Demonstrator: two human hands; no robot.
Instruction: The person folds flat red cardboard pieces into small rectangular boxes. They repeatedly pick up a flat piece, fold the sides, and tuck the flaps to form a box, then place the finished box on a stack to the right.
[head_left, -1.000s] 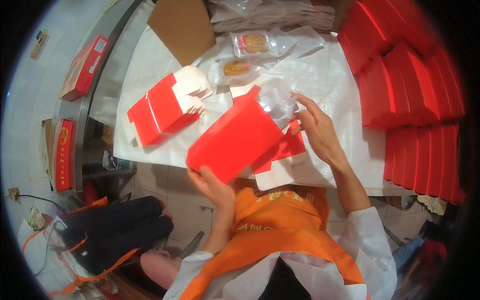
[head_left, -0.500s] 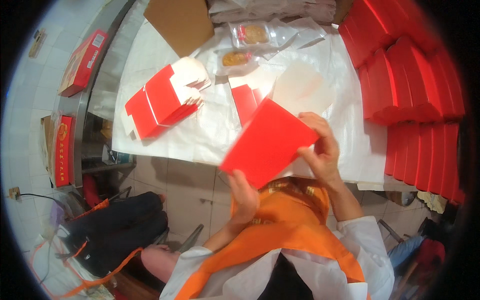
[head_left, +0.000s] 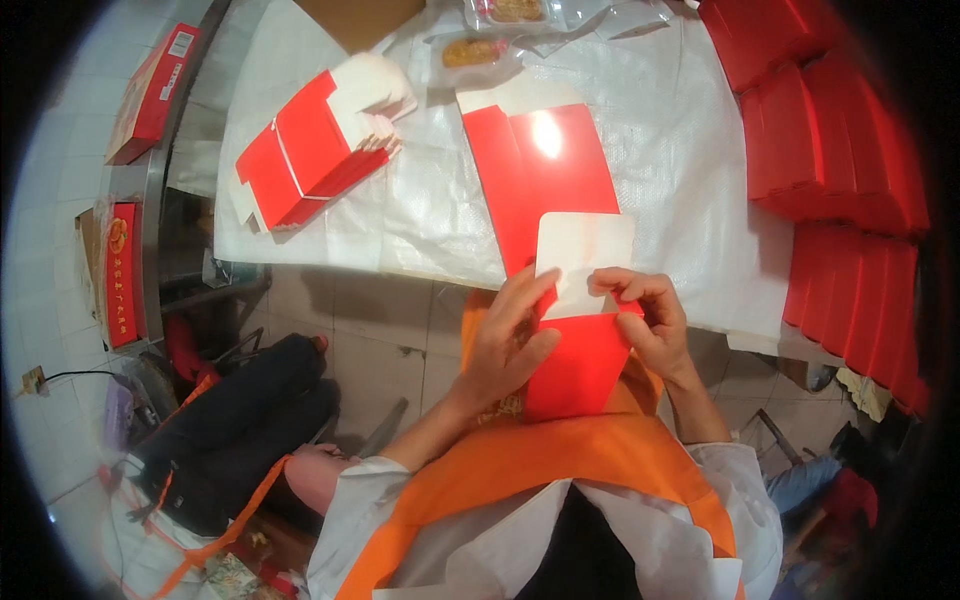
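Observation:
Close to my body, just off the table's front edge, a red cardboard box [head_left: 575, 370] is held up by both hands. Its white-lined lid flap [head_left: 585, 245] stands raised, pointing away from me. My left hand [head_left: 508, 340] grips the left side, fingertips at a small side flap. On the other side my right hand [head_left: 650, 318] pinches the right corner by the fold, thumb against the red edge. Behind the box, a flattened red carton [head_left: 540, 160] lies on the table. Farther left sits a bundle of flattened red cartons [head_left: 310, 155] tied with white string.
A white sheet [head_left: 680, 150] covers the table. Clear packs of round pastry [head_left: 470, 52] and brown cardboard [head_left: 360, 20] lie at the back. Red boxes [head_left: 815, 140] are stacked high at right. Another red box [head_left: 155, 95] stands far left, near a person's dark-trousered legs [head_left: 240, 420].
The box has been turned and drawn nearer to me, its white flap now raised. Both hands have shifted to its opening end. The flattened carton behind it shows more fully.

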